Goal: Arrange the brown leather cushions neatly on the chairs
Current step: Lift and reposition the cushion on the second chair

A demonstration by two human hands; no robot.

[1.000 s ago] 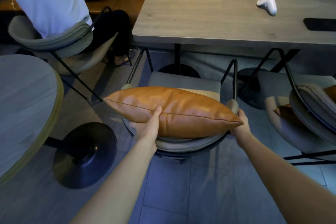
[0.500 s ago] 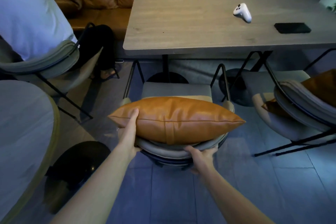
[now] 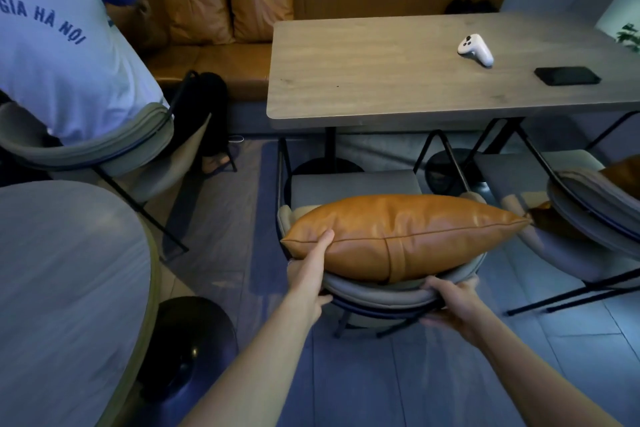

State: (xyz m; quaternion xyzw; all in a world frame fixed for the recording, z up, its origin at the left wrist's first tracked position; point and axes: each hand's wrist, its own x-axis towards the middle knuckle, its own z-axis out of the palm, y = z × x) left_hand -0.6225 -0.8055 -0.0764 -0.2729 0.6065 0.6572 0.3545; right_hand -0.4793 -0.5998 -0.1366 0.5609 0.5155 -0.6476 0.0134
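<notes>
Brown leather rectangular cushion (image 3: 398, 236) lies on edge across the curved grey backrest of the near grey chair (image 3: 381, 291), seam facing the camera. Left hand (image 3: 311, 274) grip closed on its left end, thumb on top. Right hand (image 3: 453, 302) grip closed on the backrest rim, not the cushion.

Judgement: soft, light, smooth-skinned, likely slippery; hold by corners or seam.

Count: chairs 3; cushions 2 on chairs, 2 on the far bench.
</notes>
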